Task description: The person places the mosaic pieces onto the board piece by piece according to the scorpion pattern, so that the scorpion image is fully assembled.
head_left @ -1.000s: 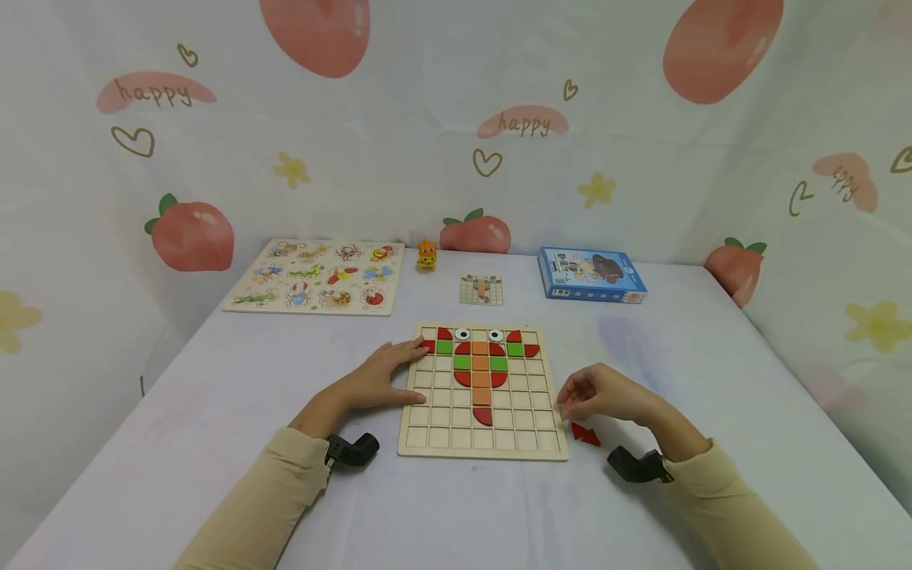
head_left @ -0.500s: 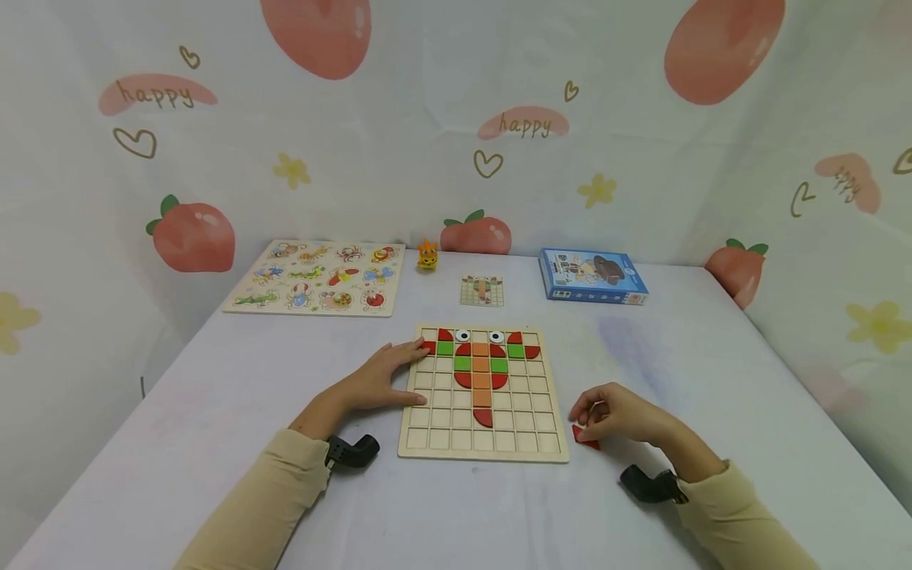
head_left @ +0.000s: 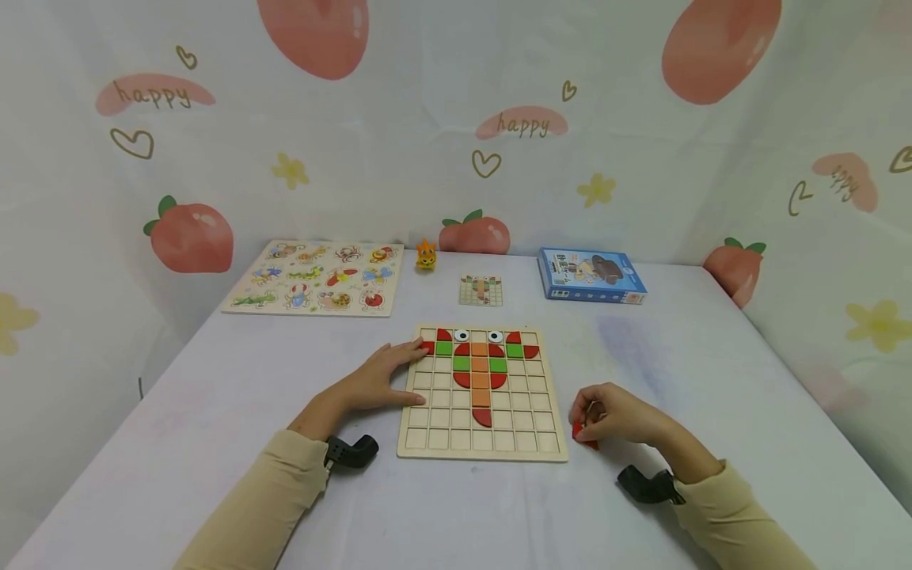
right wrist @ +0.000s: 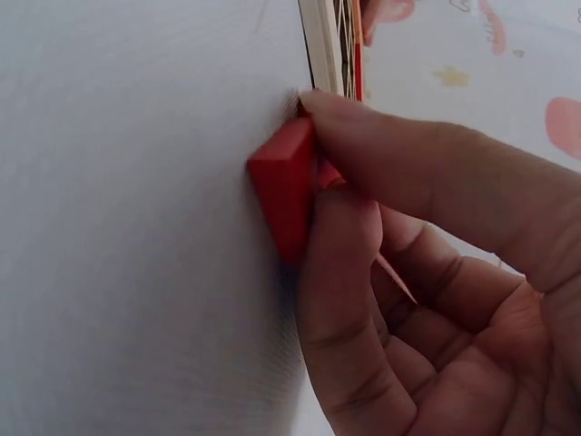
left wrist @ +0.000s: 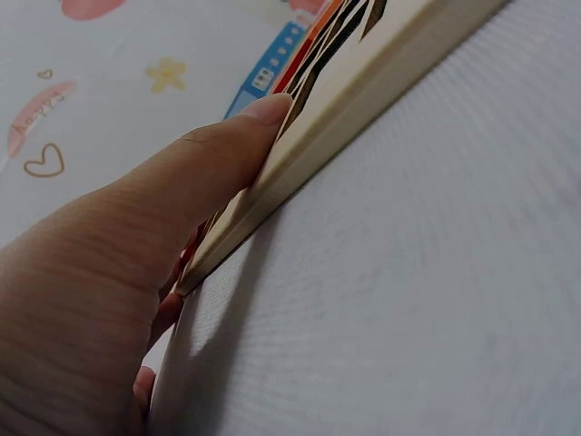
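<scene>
A square wooden grid board [head_left: 439, 440] lies in front of me. Red, green and orange tiles and two eye pieces [head_left: 495, 336] make a figure in its cells. My left hand [head_left: 374, 385] rests along the board's left edge, fingers extended, its thumb [left wrist: 218, 159] lying over the rim in the left wrist view. Just off the board's right edge, my right hand [head_left: 618, 413] pinches a red triangular tile [right wrist: 286, 186] between thumb and finger at the tabletop. More red shows between those fingers; whether it is a second tile I cannot tell.
Behind the board lies a small pattern card [head_left: 480, 290] with a similar figure. An insect puzzle board [head_left: 285, 305] is at the back left, an orange-yellow toy figure [head_left: 426, 256] beside it. A blue box [head_left: 594, 275] stands at the back right.
My right hand has moved from the board's right edge down and right to the red pieces on the table, and its fingers have closed on one. My left hand has stayed put.
</scene>
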